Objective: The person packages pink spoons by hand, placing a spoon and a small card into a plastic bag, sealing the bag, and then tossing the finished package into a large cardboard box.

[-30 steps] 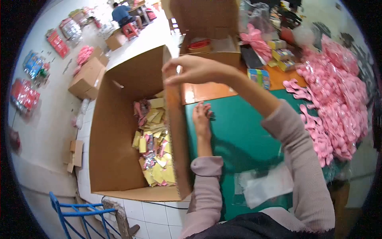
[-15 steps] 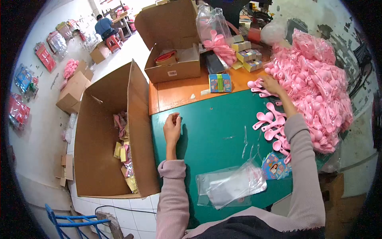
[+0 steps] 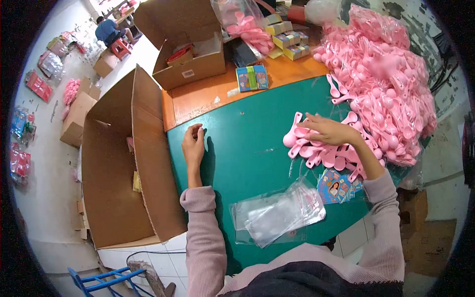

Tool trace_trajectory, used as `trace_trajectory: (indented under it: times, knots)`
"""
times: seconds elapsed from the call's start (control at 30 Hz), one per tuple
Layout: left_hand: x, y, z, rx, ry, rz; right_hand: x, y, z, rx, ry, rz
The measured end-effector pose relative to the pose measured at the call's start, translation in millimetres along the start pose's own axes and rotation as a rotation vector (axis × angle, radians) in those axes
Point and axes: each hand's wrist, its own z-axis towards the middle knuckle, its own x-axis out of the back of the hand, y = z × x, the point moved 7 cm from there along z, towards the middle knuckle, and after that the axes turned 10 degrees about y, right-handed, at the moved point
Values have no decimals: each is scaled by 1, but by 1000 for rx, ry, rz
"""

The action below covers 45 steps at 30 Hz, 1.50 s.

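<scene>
My right hand (image 3: 332, 131) is over a loose pile of pink plastic measuring spoons (image 3: 329, 157), its fingers stretched out flat across the top ones. Whether the palm touches the spoons underneath is hidden. My left hand (image 3: 193, 144) hovers above the left part of the green table mat (image 3: 247, 148), fingers curled in and nothing visible in them. Below the spoons lies a fanned stack of blue printed cards (image 3: 332, 187). Clear plastic bags (image 3: 277, 218) lie flat nearer my body, to the left of the cards.
A large heap of bagged pink spoons (image 3: 391, 99) fills the right side. Left of the table stands a tall open carton (image 3: 153, 168); a smaller open box (image 3: 190, 74) sits at the back beside a banded card stack (image 3: 252, 78). A person (image 3: 110, 32) sits far off.
My right hand has come from the back of the table toward me, and the loose spoons are now bunched closer together. My left hand stays curled. The whole view has shifted.
</scene>
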Motion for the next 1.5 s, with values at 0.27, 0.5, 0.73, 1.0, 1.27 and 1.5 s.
trace_trajectory:
  times: [0.27, 0.5, 0.73, 1.0, 1.27, 1.5]
  knots:
    - [6, 126, -96, -319, -411, -27, 90, -15, -55, -322, 302, 840]
    - [-19, 161, -200, -625, -544, 174, 97, -17, -47, 0, 209, 1027]
    - [-31, 139, -199, -557, -641, 110, 57, -42, -9, 51, 301, 185]
    - [-20, 155, -178, -561, -699, -111, -26, -72, -6, 314, 177, -408]
    - [-31, 134, -170, 238, -965, -565, 76, -96, -60, -180, 895, 343]
    - [-28, 141, -168, 342, -968, -579, 30, -111, -101, -382, 1157, 775]
